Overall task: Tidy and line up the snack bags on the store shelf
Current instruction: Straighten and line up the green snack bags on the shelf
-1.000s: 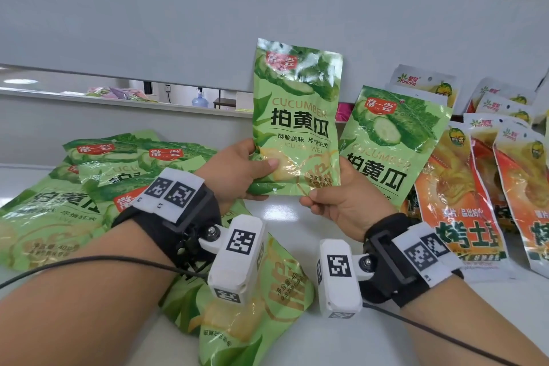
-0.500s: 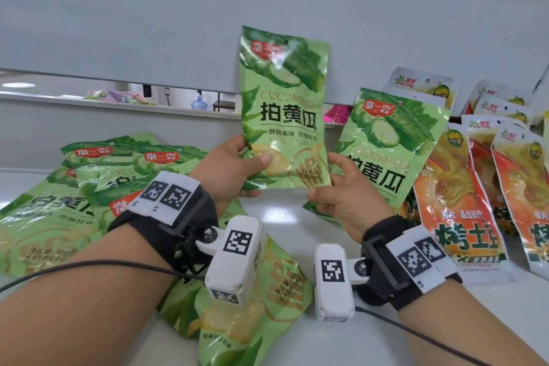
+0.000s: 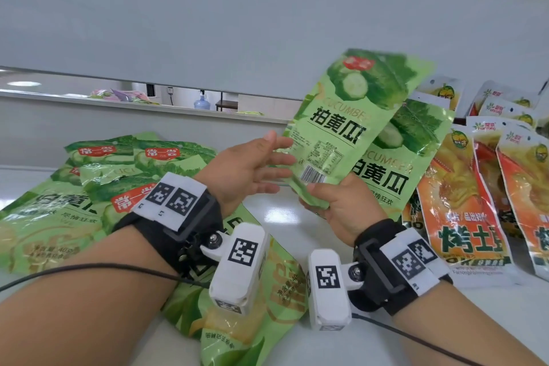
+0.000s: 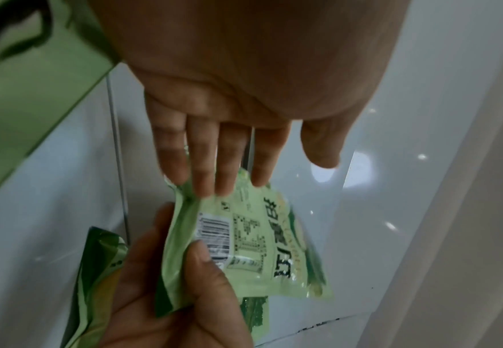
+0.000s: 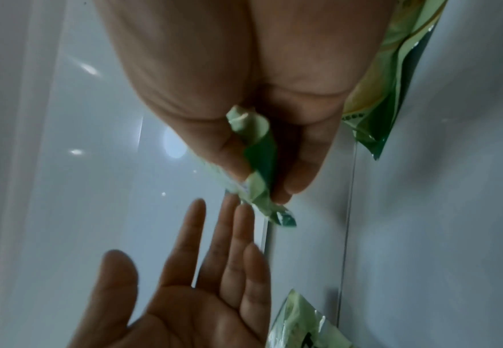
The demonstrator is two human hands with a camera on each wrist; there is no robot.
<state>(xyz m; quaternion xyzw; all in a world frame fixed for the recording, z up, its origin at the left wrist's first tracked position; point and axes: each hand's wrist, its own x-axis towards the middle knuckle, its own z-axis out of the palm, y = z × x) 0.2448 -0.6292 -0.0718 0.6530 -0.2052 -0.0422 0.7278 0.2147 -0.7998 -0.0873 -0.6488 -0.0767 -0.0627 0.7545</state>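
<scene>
The green cucumber bag [image 3: 350,128] is hanging in the air above the white shelf [image 3: 285,214], tipping to the right, with its back side and barcode facing the head camera. The right hand [image 3: 341,211] is pinching the bag's bottom corner, thumb on the barcode side and fingers curling behind it. In the right wrist view the hand is covering most of the bag, so only a crumpled green corner is showing.

The left hand [image 3: 246,169] is spreading out flat, with straight fingers [image 4: 205,164]. In the left wrist view its fingertips are reaching the bag's bottom edge, but blur is making it hard to tell if they are touching.

Another cucumber bag [image 3: 398,151] is standing just behind the held one, which is hiding its left side. More green bags [image 3: 98,181] are lying in a messy pile on the left, overlapping each other, and the arms are covering part of them. One green bag [image 3: 258,300] is lying under the wrists. Orange snack bags [image 3: 463,202] are leaning in a row on the right, and the picture edge is cutting off the last ones.
</scene>
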